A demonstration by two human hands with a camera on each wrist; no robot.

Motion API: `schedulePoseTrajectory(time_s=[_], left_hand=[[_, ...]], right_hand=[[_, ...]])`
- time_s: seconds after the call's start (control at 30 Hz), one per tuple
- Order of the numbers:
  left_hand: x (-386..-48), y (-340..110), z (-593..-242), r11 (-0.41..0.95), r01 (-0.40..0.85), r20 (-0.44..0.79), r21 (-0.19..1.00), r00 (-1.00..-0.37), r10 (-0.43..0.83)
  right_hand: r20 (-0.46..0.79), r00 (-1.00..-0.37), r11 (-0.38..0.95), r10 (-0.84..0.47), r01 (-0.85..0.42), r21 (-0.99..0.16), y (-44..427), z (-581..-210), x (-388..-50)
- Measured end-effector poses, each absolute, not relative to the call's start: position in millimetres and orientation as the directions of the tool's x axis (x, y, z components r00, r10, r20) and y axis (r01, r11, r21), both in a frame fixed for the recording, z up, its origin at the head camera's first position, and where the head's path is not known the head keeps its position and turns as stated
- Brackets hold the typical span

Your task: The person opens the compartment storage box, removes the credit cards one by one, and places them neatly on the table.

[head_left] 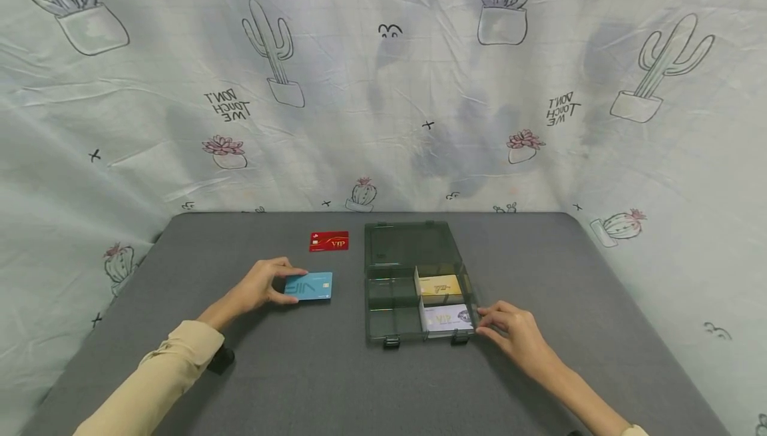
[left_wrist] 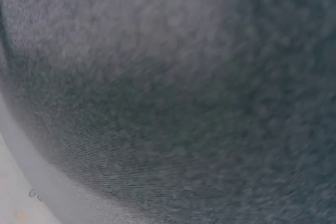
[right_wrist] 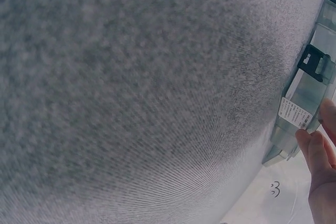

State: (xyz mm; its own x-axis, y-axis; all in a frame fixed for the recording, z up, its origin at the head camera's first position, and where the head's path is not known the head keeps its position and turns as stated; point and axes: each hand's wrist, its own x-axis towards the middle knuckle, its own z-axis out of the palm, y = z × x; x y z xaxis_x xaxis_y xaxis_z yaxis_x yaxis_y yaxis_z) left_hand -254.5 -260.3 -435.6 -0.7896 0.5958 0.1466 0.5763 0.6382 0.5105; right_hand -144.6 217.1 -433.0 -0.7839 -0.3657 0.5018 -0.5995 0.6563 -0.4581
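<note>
Head view first: blue card (head_left: 310, 286) pinched at one short end in the left hand (head_left: 257, 284), maybe more than one in there, can't tell. Long axis running side to side, out past the left fingertips toward the right hand (head_left: 509, 329). Between the hands, an open box (head_left: 392, 287), way closer to the right one, with bare compartments (head_left: 395, 321) on the left-hand side, so pretty much facing the card. Right hand loosely bent, thumb set apart, fingertips just touching the box's outer wall, not wrapped round anything. Red card (head_left: 329, 241) flat beyond the left hand. Gold card (head_left: 439, 285) and silver card (head_left: 445, 317) tucked in on the right-hand side. Smoky see-through plastic for the box, lid (head_left: 410, 245) folded back away from both hands. Thin, glossy-looking rectangles for the cards, matte grey surface (head_left: 299, 383) underneath.

Left wrist view: not much use tbh. Just blurry grey weave plus a pale strip, no hand, no card.

Right wrist view: same grey weave, then the box side-on at the fingertips, with chunky dark latches (right_wrist: 314, 62) and a white printed label (right_wrist: 295, 113).
</note>
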Motion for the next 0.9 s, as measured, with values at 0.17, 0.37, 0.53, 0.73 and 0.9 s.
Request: schedulePoseTrajectory(time_s=[0.17, 0.37, 0.53, 0.73, 0.9], left_hand=[[-262.2, -259.3, -437.2, 0.661, 0.588, 0.141, 0.467, -0.787, 0.601], [-273.9, -255.1, -438.9, 0.672, 0.575, 0.095, 0.468, -0.788, 0.608], [-279.1, -250.1, -441.1, 0.660, 0.571, 0.090, 0.489, -0.785, 0.613], [-284.2, -244.2, -443.6, 0.646, 0.564, 0.090, 0.514, -0.785, 0.613], [-291.6, -240.1, -443.7, 0.646, 0.560, 0.089, 0.518, -0.787, 0.610]], right_hand=[[0.510, -0.779, 0.652, -0.365, -0.605, -0.458, 218.2, -434.2, -145.4], [0.516, -0.777, 0.648, -0.360, -0.606, -0.461, 219.0, -435.6, -146.6], [0.508, -0.783, 0.641, -0.359, -0.602, -0.476, 218.9, -436.9, -145.8], [0.514, -0.777, 0.638, -0.363, -0.609, -0.471, 219.2, -440.0, -145.0], [0.513, -0.782, 0.644, -0.353, -0.601, -0.473, 218.4, -440.7, -146.1]])
